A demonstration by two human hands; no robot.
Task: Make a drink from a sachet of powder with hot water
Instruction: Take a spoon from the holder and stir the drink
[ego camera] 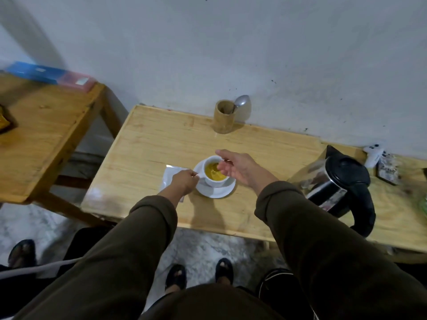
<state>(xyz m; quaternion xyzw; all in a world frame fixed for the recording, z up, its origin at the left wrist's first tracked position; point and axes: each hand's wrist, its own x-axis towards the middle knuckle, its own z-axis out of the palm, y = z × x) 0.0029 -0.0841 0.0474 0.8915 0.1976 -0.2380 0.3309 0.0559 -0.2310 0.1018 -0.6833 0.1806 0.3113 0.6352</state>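
A white cup [215, 182] holding a yellow drink [212, 170] stands on a white saucer [217, 192] in the middle of the wooden table [143, 146]. My left hand [184, 181] is closed on the cup's handle at its left side. Over the cup's right rim hovers my right hand [240, 169]; thumb and fingers pinch a thin spoon handle [227, 160] that dips into the drink. A flat white sachet [171, 173] lies on the table, partly hidden under my left hand.
A steel and black kettle [342, 181] stands to the right of the cup. A bamboo holder [224, 116] with a spoon [241, 102] sits at the wall. Small items [381, 162] lie at the far right. A second wooden table [41, 135] stands to the left.
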